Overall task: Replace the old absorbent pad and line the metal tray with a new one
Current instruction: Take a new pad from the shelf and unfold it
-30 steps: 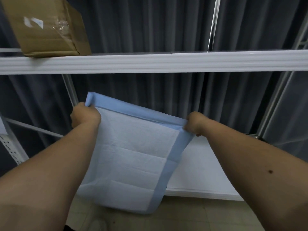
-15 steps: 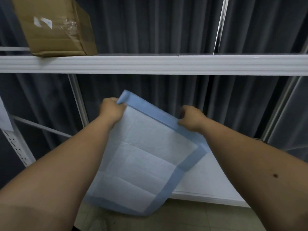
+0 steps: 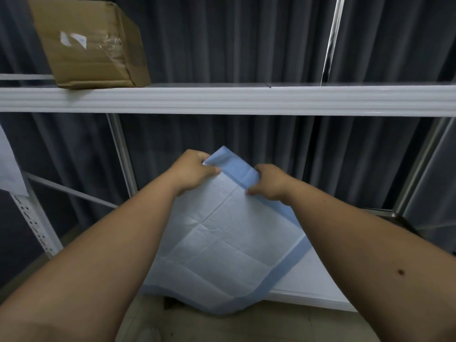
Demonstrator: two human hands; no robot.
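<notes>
The pad (image 3: 222,245) is held up in the air in front of the rack, its top blue border pinched by both hands while the rest hangs down toward the floor over the lower shelf (image 3: 320,277). The left hand (image 3: 195,170) and the right hand (image 3: 270,185) are each closed on that border. Compared with a second ago, the hands have been brought close together along the edge, so the pad is being gathered or turned, probably for folding or re-gripping. A metal tray is possibly glimpsed at the right edge, but it cannot be told for certain. On the upper shelf (image 3: 246,99) a cardboard box (image 3: 91,45) is set; its contents are hidden.
</notes>
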